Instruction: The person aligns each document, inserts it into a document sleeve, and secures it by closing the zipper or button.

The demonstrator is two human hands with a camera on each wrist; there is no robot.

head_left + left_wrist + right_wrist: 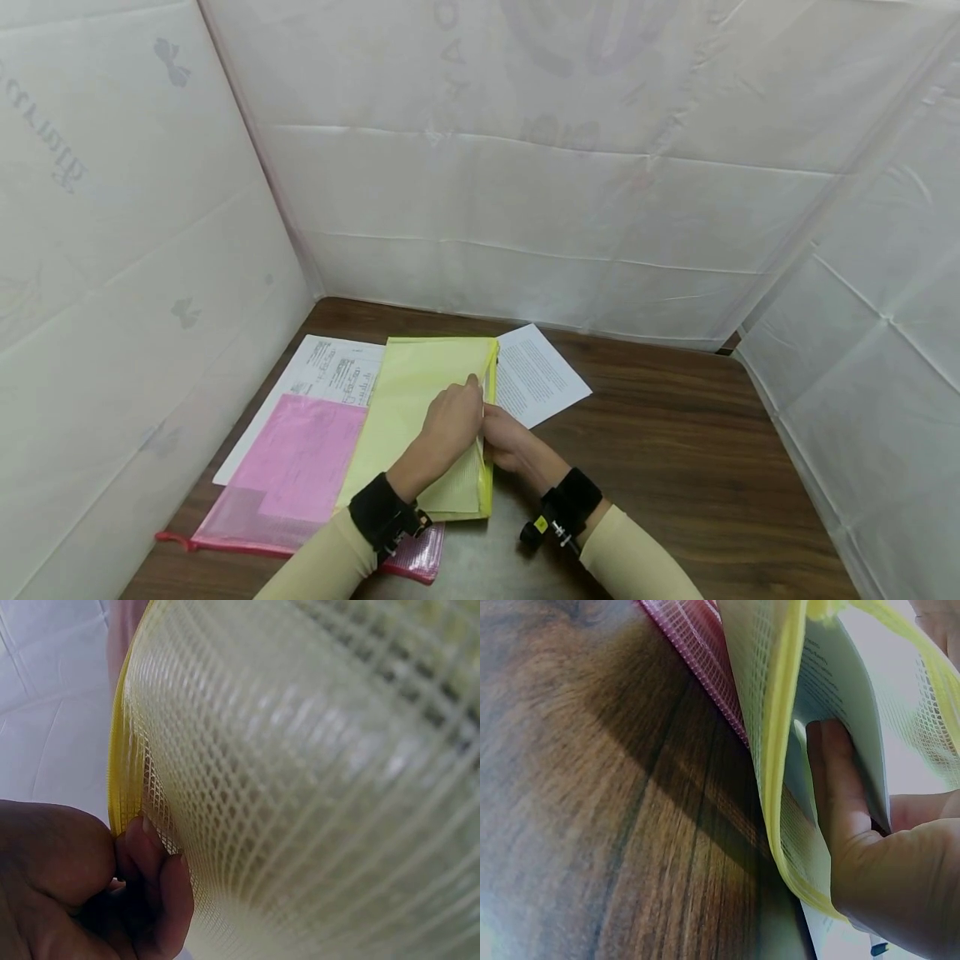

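Left hand [450, 421] pinches the yellow mesh pouch's [420, 408] open right edge, mid-table toward its left edge, while my right hand [510, 442] fingers [832, 787] curl inside on the paper [840, 697]; best I hold the mouth wide, slide flat.

On the brown wooden table [675, 442], the left hand [450, 421] and right hand [510, 446] meet at the yellow mesh zip pouch [420, 392], beside a pink mesh pouch [292, 467].
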